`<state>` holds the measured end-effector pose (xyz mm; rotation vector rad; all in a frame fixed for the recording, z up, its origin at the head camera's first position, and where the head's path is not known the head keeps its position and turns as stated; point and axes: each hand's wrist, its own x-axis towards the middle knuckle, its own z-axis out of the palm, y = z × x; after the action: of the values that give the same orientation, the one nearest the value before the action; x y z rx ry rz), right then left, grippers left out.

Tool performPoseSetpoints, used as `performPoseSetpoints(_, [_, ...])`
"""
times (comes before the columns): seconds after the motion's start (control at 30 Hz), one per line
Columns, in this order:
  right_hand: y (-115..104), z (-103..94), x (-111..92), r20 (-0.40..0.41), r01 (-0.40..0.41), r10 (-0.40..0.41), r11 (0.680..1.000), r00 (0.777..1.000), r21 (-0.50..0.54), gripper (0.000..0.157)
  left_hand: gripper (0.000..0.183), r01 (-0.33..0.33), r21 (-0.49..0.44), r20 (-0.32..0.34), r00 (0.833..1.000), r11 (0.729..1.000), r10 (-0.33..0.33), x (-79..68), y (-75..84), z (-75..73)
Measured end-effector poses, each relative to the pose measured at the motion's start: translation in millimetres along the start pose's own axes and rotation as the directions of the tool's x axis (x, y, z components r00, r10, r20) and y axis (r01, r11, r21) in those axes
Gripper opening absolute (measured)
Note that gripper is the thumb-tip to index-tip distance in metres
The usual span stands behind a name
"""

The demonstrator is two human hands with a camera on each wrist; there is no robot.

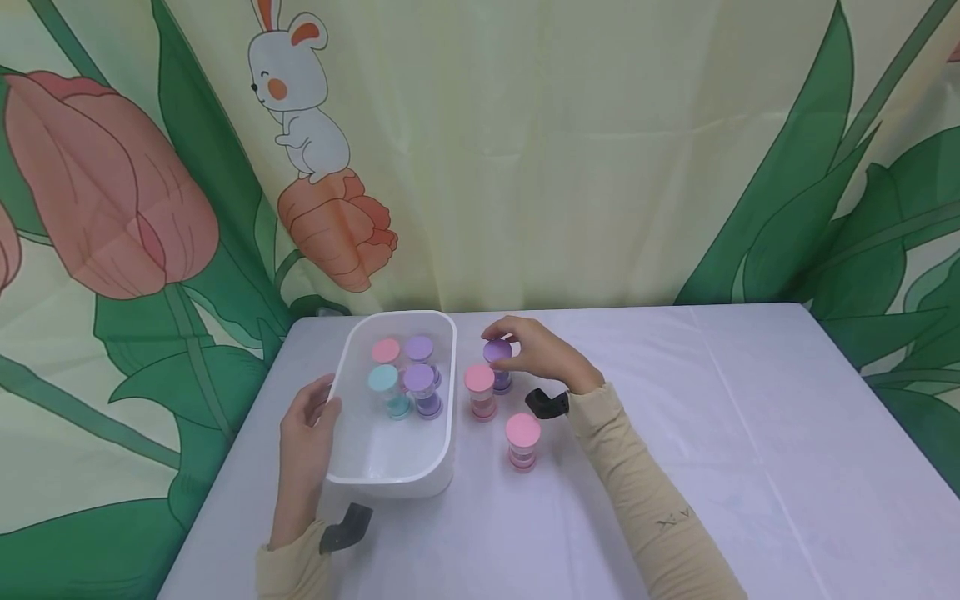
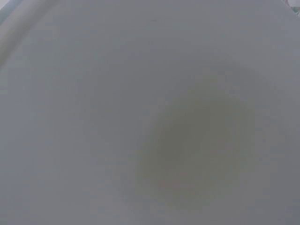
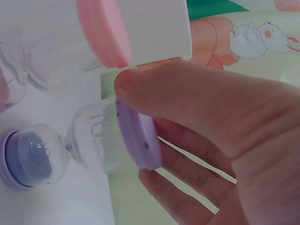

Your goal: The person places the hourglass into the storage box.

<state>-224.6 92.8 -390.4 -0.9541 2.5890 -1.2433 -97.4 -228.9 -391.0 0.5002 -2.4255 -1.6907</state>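
Observation:
My right hand (image 1: 536,350) pinches the purple cap of a sand timer (image 3: 138,133) between thumb and fingers. That timer is upright, with "10" printed on its clear glass. Just beside it stands a pink sand timer (image 1: 480,392), and a second pink timer (image 1: 522,442) is nearer to me. Along the left side of a white plastic bin (image 1: 438,483), my left hand (image 1: 306,425) rests with its thumb at the rim. Inside the bin are several timers: a teal one (image 1: 386,390), a pink one (image 1: 386,350) and purple ones (image 1: 422,390).
A white cloth covers the table (image 1: 675,467). Behind its far edge hangs a curtain (image 1: 525,167) printed with tulips, leaves and a rabbit on a carrot. Bin wall fills the left wrist view.

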Motion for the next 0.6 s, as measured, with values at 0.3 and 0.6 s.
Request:
performPoseSetpoints(0.3, [9.5, 5.2, 0.1, 0.002, 0.009, -0.009, 0.999, 1.000, 0.039, 0.041, 0.046, 0.008, 0.003, -0.002, 1.000, 1.000, -0.008, 0.7, -0.9, 0.5])
performPoseSetpoints(0.6, [14.4, 7.1, -1.9, -0.004, -0.020, 0.021, 0.992, 1.000, 0.122, 0.041, 0.046, 0.007, 0.002, -0.015, 1.000, 1.000, -0.007, 2.0, -3.3, 1.2])
